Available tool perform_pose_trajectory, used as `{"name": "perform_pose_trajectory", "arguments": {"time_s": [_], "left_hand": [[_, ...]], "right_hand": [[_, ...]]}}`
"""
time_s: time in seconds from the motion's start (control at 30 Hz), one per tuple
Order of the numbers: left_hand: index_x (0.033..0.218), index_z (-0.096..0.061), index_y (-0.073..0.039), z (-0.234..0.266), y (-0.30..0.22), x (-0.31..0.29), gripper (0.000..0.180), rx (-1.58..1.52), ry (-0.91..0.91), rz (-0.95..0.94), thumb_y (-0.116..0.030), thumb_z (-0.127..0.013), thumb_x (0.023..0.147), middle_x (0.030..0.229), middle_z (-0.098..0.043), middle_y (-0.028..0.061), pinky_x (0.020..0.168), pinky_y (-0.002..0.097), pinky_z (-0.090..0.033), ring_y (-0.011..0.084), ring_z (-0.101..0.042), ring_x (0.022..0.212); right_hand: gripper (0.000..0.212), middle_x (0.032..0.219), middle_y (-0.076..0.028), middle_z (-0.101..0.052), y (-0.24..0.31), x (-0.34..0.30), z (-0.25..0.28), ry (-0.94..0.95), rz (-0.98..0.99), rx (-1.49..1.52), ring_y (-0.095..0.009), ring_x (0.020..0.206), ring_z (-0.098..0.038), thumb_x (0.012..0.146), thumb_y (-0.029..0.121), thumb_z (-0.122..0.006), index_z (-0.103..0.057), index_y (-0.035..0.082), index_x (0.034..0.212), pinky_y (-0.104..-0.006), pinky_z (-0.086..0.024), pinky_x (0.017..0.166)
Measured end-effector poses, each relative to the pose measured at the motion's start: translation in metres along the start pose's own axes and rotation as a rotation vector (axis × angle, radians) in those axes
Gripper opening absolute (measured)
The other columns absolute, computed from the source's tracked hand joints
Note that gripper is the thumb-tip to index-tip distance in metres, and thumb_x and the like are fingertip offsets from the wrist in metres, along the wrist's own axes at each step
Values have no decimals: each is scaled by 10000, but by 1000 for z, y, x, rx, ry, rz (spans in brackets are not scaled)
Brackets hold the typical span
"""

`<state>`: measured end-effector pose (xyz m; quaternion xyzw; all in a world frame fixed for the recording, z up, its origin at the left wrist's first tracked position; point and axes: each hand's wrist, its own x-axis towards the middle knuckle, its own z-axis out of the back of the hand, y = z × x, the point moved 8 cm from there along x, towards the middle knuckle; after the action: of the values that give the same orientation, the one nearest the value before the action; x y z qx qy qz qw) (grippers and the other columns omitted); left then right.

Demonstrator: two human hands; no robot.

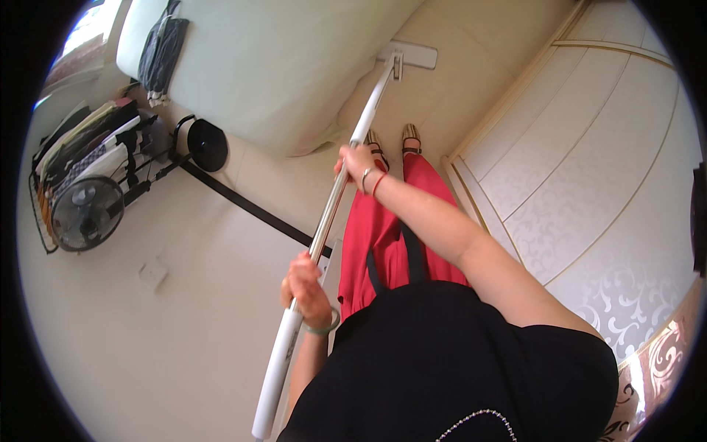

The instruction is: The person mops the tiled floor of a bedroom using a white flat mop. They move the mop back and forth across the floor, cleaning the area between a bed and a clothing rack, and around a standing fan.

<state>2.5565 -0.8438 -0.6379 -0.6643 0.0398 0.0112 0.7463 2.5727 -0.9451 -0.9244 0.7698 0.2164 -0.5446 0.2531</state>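
Observation:
A flat mop [331, 210] slants from the lower left to the far middle, with a white handle, a silver pole section and a white lower tube. Its flat white head [418, 56] rests on the pale floor beside the bed. My left hand [305, 289], with a green bangle at the wrist, is closed round the pole just above the white handle. Farther along, my right hand [355, 163] wraps the pole near the white lower tube; a bracelet and a red string circle that wrist. My feet stand just short of the mop head.
Left of the mop head is a bed [258, 74] with a pale green cover and a dark folded cloth item [162, 55]. A fan [88, 214] stands before hanging clothes [92, 140] at far left. White patterned wardrobe doors [582, 162] line the right side.

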Motion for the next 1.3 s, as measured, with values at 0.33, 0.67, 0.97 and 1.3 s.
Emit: {"name": "perform_pose_trajectory", "arguments": {"time_s": [0.33, 0.67, 0.97, 1.3], "left_hand": [[638, -264, -90, 72, -24, -60, 272, 5, -76, 118, -85, -307, 906, 551, -329, 23, 864, 412, -363, 159, -373, 595], [645, -361, -28, -16, 54, 20, 209, -114, 173, -115, -39, -374, 853, 607, -420, 53, 880, 429, -370, 162, -435, 634], [661, -337, -36, 114, 51, -82, 212, -63, 2, -32, -48, -360, 872, 618, -438, 67, 892, 425, -374, 151, -405, 611], [592, -296, -97, 236, -2, -220, 292, 5, -306, 181, -108, -352, 879, 509, -351, 30, 868, 418, -374, 160, -425, 600]], "right_hand": [[97, 594, -95, -539, -106, -54, -3, 65, -149, -73, -212, 495, -590, 762, 92, -462, -460, 12, 707, -379, -510, 417], [97, 580, -94, -535, 45, 52, 37, 131, 150, -125, -216, 504, -551, 726, 119, -450, -468, 43, 671, -389, -485, 454], [102, 549, -57, -522, -120, 10, -4, 73, 59, -172, -177, 471, -553, 745, 113, -461, -458, 69, 653, -344, -457, 401], [78, 566, -70, -522, -324, -98, -4, 50, -220, -173, -192, 463, -567, 762, 91, -456, -440, 28, 719, -347, -488, 401]]}}
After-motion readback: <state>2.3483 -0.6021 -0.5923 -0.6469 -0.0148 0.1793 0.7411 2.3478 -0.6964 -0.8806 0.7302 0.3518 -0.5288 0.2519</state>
